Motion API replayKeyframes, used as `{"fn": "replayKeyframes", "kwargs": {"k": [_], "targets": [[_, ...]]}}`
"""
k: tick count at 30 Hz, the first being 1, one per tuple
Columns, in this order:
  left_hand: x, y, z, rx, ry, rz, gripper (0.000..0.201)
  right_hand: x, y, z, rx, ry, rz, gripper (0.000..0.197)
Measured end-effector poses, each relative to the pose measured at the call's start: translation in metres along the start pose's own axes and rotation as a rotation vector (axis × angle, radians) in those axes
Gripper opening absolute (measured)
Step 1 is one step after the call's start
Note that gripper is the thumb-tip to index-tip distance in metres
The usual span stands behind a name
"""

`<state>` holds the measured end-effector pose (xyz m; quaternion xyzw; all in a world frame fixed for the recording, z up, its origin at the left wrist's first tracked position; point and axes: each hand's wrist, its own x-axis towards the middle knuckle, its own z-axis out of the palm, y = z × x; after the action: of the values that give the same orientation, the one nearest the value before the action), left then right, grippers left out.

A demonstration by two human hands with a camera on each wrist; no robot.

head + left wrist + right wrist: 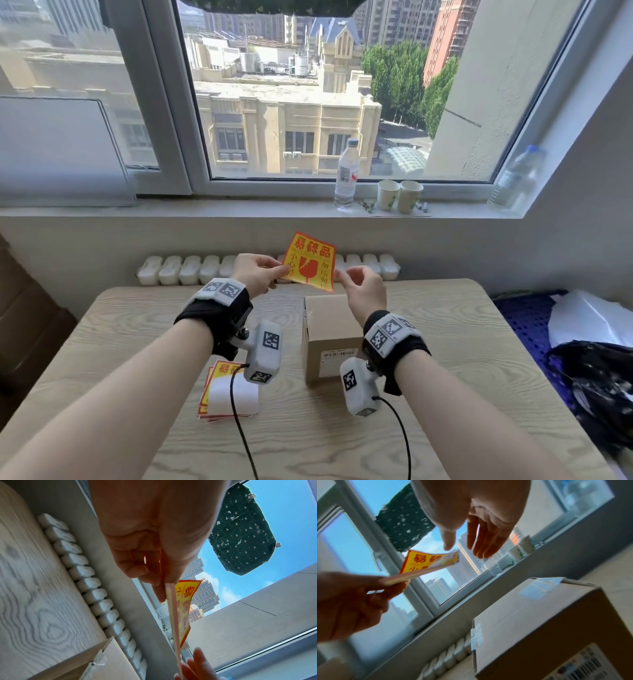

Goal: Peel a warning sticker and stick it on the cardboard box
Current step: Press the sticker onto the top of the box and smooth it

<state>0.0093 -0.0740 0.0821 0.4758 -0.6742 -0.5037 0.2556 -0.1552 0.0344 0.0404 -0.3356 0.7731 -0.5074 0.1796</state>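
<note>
1. One pale wood-grain table (445, 308) carried one brown cardboard box (329, 329) with a white barcode label on its near face, and one stack of red-and-yellow warning sheets (209, 387) with a white backing sheet (233, 394) on top.
2. The box stood directly below and just nearer than the gripped sticker, well apart from it; its taped top face was bare. The stack lay below the left wrist, apart from the box, with bare table around both.
3. One white ribbed radiator (185, 270) ran beyond the table's far edge, behind the hands.
4. On the window sill (239, 209) stood two clear plastic bottles (346, 174) and two paper cups (399, 195), far beyond the grip.
5. One yellow-and-red rectangular warning sticker (311, 262) was held in the air, tilted.
6. The left hand (255, 274) pinched the sticker's left edge between thumb and fingers.
7. The right hand (363, 291) hovered just beside the sticker's lower right corner, its fingers (481, 540) loosely extended, holding nothing; whether it touched the corner could not be told.
</note>
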Motion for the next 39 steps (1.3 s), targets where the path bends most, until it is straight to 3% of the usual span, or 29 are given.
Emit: {"fn": "replayKeyframes", "kwargs": {"k": [5, 11, 14, 19, 24, 26, 28, 33, 39], "targets": [[-0.006, -0.007, 0.021, -0.008, -0.056, -0.055, 0.011, 0.007, 0.022, -0.010, 0.254, -0.132, 0.174, 0.014], [-0.016, -0.023, 0.050, -0.023, -0.086, -0.129, 0.011, 0.012, 0.044, -0.020, 0.261, -0.130, 0.212, 0.005], [-0.020, -0.028, 0.061, -0.029, -0.101, -0.179, 0.004, 0.016, 0.056, -0.022, 0.225, -0.133, 0.224, 0.013], [-0.020, -0.043, 0.075, -0.002, -0.049, -0.253, 0.023, 0.023, 0.070, -0.021, 0.096, -0.159, 0.195, 0.018], [-0.017, -0.059, 0.086, 0.045, 0.024, -0.303, 0.027, 0.024, 0.076, -0.018, -0.032, -0.148, 0.126, 0.018], [-0.016, -0.063, 0.089, 0.059, 0.036, -0.324, 0.049, 0.023, 0.077, -0.019, -0.094, -0.143, 0.105, 0.005], [-0.015, -0.064, 0.091, 0.082, 0.058, -0.343, 0.061, 0.023, 0.078, -0.020, -0.144, -0.134, 0.085, 0.009], [-0.015, -0.062, 0.093, 0.149, 0.134, -0.339, 0.047, 0.022, 0.078, -0.020, -0.222, -0.122, 0.044, 0.015], [-0.018, -0.058, 0.099, 0.196, 0.122, -0.328, 0.038, 0.017, 0.080, -0.022, -0.274, -0.128, 0.017, 0.008]]}}
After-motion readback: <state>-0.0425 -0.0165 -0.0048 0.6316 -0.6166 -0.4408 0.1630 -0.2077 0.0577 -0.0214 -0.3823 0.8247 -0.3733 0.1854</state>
